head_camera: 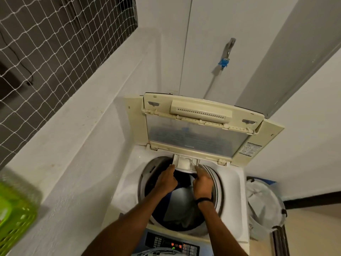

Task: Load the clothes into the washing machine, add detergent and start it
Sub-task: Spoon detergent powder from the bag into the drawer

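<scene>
A top-loading washing machine (127, 183) stands below me with its lid (199, 133) folded up against the back. Dark and white clothes (182, 204) fill the drum. At the drum's back rim a small detergent drawer (186, 164) is pulled out, with white powder in it. My left hand (167, 180) holds the drawer's left front corner, fingers curled at its edge. My right hand (203, 183), a black band on its wrist, holds the drawer's right front corner. The lit control panel (173, 245) sits at the machine's near edge.
A green plastic crate (16, 209) rests on the white ledge at the left. A laundry basket with a white liner (263, 206) stands right of the machine. A tap with a blue fitting (224, 61) and hose hangs on the back wall. Netting covers the window at upper left.
</scene>
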